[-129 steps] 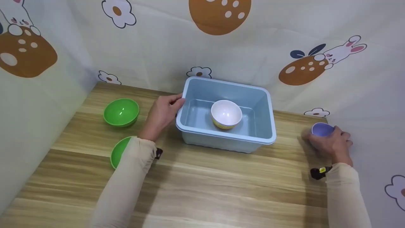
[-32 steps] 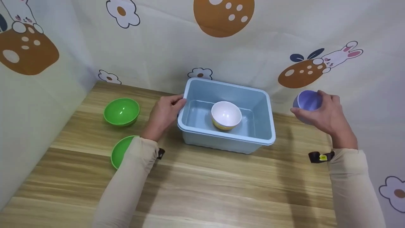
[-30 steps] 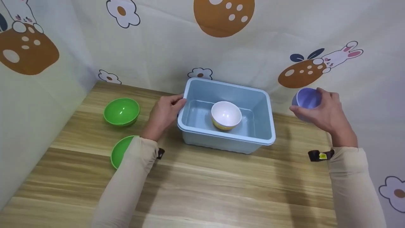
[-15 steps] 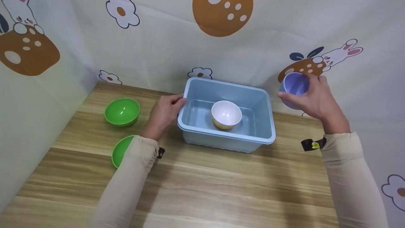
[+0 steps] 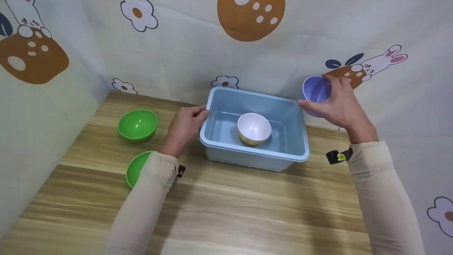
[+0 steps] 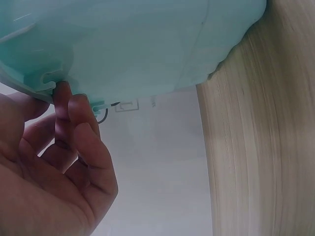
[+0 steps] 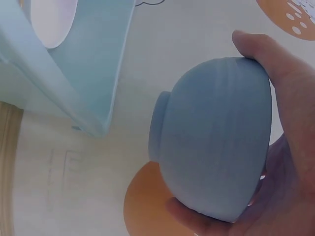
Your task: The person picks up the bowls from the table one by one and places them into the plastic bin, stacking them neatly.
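A light blue plastic bin (image 5: 254,154) stands on the table against the back wall. Inside it sits a bowl (image 5: 254,127), white within and yellow outside. My left hand (image 5: 184,127) pinches the bin's left rim between thumb and fingers; the left wrist view has these fingers (image 6: 93,147) under the rim's edge. My right hand (image 5: 339,104) grips a purple-blue bowl (image 5: 316,90) by its sides, in the air beside the bin's back right corner. In the right wrist view this bowl (image 7: 216,137) is tilted, its foot towards the bin.
Two green bowls rest on the wooden table (image 5: 226,212) left of the bin: one farther back (image 5: 137,124), one nearer (image 5: 136,170) and partly hidden by my left sleeve. A printed cloth wall (image 5: 170,56) closes off the back and both sides.
My right hand has lifted the purple-blue bowl off the table at the right and carried it up and leftward to the bin's corner. The left hand stays on the bin's rim.
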`<state>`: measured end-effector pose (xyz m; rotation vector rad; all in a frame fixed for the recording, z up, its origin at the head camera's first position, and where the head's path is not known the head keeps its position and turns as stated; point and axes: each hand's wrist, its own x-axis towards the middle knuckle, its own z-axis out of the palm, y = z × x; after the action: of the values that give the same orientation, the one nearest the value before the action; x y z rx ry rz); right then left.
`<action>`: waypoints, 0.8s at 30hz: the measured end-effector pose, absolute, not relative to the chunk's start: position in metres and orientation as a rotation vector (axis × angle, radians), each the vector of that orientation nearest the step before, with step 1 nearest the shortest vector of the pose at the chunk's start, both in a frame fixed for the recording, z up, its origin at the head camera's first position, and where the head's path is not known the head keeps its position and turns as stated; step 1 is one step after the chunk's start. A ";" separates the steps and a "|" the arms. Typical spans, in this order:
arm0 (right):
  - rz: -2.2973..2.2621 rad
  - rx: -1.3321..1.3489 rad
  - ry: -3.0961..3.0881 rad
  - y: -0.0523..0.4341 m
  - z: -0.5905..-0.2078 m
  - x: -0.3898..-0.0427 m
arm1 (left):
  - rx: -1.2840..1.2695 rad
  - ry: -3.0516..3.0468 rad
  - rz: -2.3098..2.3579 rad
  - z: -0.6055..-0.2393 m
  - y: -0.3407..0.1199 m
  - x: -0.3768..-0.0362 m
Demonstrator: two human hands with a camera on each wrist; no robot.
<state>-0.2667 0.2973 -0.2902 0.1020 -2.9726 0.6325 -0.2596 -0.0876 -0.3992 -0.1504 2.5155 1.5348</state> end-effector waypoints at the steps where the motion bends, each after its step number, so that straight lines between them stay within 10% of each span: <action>1: 0.632 0.104 -2.973 0.296 -0.291 -0.267 | -0.155 2.514 1.536 -0.399 -0.087 -0.260; 24: 0.628 0.288 -3.064 0.252 -0.303 -0.287 | -0.135 2.528 1.574 -0.402 -0.087 -0.259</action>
<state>-0.2874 0.2518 -0.3033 0.2884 -3.0638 0.6280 -0.2593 -0.0868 -0.4022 -0.1351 2.5281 1.5745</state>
